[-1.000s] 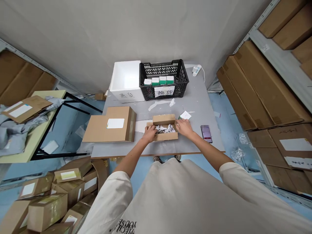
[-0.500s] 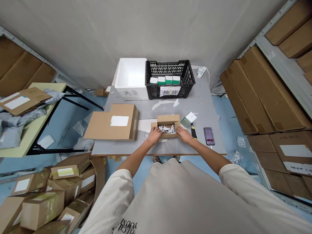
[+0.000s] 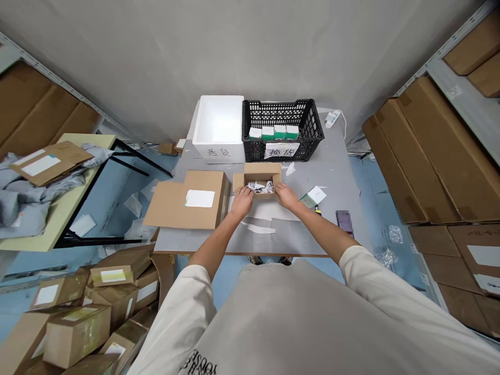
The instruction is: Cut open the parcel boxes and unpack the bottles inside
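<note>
A small open cardboard box (image 3: 262,168) stands on the grey table, its flaps up and crumpled paper (image 3: 260,187) inside. My left hand (image 3: 242,201) grips its near left corner, and my right hand (image 3: 286,196) grips the near right corner. Right of my right hand sits a small white and green box (image 3: 313,196), partly over a black and yellow tool (image 3: 317,210). My right forearm covers part of that tool. To the left of my left hand lies a larger cardboard box (image 3: 175,211) with a white label.
Behind the box stand a white foam bin (image 3: 221,152) and a black plastic crate (image 3: 312,140) holding several white and green boxes. A phone (image 3: 344,223) lies at right. Cardboard parcels (image 3: 78,328) are piled on the floor at left; shelves of cartons (image 3: 410,151) stand at right.
Both hands have moved the small cardboard box away from me, toward the bin and crate. The table spot where it stood now shows bare paper scraps. The camera view has shifted slightly.
</note>
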Tool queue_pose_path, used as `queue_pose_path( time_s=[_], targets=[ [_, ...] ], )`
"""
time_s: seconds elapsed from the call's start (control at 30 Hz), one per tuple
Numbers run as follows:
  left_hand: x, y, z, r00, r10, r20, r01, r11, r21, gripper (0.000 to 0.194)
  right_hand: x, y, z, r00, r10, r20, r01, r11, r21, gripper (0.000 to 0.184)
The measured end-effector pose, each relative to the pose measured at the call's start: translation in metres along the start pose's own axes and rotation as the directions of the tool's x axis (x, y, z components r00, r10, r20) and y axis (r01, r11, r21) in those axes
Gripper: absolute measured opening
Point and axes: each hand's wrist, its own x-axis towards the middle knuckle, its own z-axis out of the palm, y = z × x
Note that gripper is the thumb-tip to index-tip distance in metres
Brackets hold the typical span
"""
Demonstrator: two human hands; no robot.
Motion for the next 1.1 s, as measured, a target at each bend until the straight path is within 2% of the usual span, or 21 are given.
queue_pose_path(
  time_s=[0.1, 0.3, 0.4, 0.57, 0.7, 0.87, 0.97, 1.1],
  targets=[
    [0.003, -0.008, 0.005, 0.999, -0.044, 0.0, 0.044, 0.999, -0.033, 0.062, 0.033, -0.01, 0.007, 0.999, 0.035, 0.028, -0.036, 0.999, 0.005, 0.026],
    [0.003, -0.015, 0.022, 0.975, -0.154, 0.159, 0.162, 0.986, -0.036, 0.073, 0.065, -0.024, 0.026, 0.998, 0.051, 0.025, -0.051, 0.998, 0.021, 0.03],
    [0.003, -0.014, 0.024, 0.969, -0.174, 0.177, 0.179, 0.984, -0.014, 0.071, 0.067, -0.026, 0.028, 0.998, 0.054, 0.03, -0.054, 0.998, 0.017, 0.031],
    [0.013, 0.0, 0.017, 0.988, -0.14, 0.064, 0.141, 0.99, -0.003, 0.059, 0.041, -0.012, 0.01, 0.997, -0.038, -0.066, 0.039, 0.999, 0.013, 0.033],
    [0.032, 0.034, 0.013, 0.999, -0.043, -0.011, 0.043, 0.998, -0.036, 0.056, -0.001, 0.025, -0.017, 0.982, 0.0, -0.187, 0.006, 0.999, 0.035, 0.033],
    [0.058, 0.096, 0.024, 0.995, 0.094, -0.029, -0.098, 0.985, -0.144, 0.05, -0.062, 0.085, -0.045, 0.938, 0.195, -0.286, -0.186, 0.981, 0.06, 0.032],
    [0.071, 0.134, 0.038, 0.994, 0.108, 0.027, -0.097, 0.959, -0.265, 0.052, -0.093, 0.107, -0.05, 0.911, 0.323, -0.258, -0.319, 0.946, 0.059, 0.043],
    [0.082, 0.173, 0.059, 0.991, 0.11, 0.078, -0.068, 0.909, -0.411, 0.057, -0.12, 0.116, -0.044, 0.882, 0.45, -0.137, -0.449, 0.893, 0.043, 0.074]
  ],
)
